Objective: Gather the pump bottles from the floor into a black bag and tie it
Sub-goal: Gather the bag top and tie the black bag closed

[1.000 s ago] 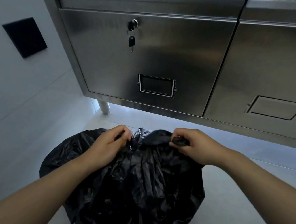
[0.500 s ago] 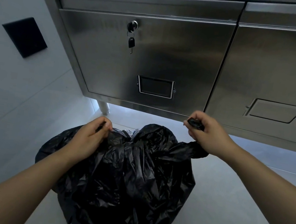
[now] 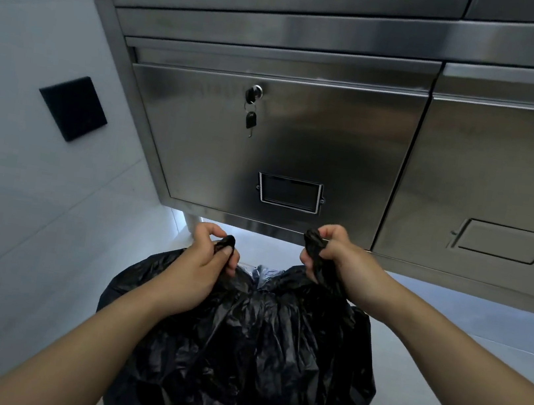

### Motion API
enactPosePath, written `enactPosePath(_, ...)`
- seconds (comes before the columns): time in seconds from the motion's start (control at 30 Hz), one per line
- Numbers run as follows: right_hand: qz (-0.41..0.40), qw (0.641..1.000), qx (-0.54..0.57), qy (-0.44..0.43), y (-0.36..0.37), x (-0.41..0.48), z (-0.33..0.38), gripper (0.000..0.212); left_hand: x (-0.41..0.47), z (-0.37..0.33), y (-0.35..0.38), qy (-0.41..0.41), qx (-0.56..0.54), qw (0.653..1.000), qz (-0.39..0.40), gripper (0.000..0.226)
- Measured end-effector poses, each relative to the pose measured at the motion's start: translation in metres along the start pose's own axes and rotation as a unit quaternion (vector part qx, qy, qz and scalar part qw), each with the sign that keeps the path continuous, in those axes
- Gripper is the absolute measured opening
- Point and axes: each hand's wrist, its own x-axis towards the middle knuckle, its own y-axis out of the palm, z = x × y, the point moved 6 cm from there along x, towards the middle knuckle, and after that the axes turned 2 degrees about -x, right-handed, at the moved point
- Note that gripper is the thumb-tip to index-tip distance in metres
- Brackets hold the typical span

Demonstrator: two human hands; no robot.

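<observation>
- The black bag (image 3: 243, 354) sits on the floor (image 3: 439, 384) in front of a steel cabinet (image 3: 302, 145), full and bulging; no pump bottles lie loose on the floor, so I judge they are already inside, though only a small pale patch shows in the gap at the mouth
- The left hand (image 3: 201, 262) is closed on one gathered corner of the bag's top edge, pinched between thumb and fingers
- The right hand (image 3: 342, 265) is closed in a fist around the other corner, a twisted black tail coming out above the knuckles
- Half a second ago the two hands were at different heights and the right one pulled its corner away to the side; now both corners are lifted to about the same level and stand apart, with the mouth stretched between them
- This means, in my judgement, that gathering is finished and the two ends are ready to be crossed for the knot; the knot itself is not yet made
- Behind, a key (image 3: 251, 120) hangs from the cabinet door lock, and a black square plate (image 3: 73, 107) is on the wall at the left
</observation>
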Motion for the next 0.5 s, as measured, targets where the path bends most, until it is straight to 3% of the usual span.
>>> enactPosePath(0.13,0.016,0.997,-0.052,-0.051,0.008,-0.006,0.011,0.006,0.001,-0.014,-0.007,0.021,-0.039,0.999,-0.025,0.012)
enactPosePath(0.33,0.038,0.994,0.021,-0.101,0.028,-0.005,0.014,0.014,0.005,-0.032,-0.005,0.039,-0.144,0.984,-0.095,0.006)
enactPosePath(0.5,-0.066,0.989,-0.002,-0.132,0.035,-0.002,0.009,0.026,0.004,-0.038,-0.005,0.055,-0.085,0.983,-0.151,0.013)
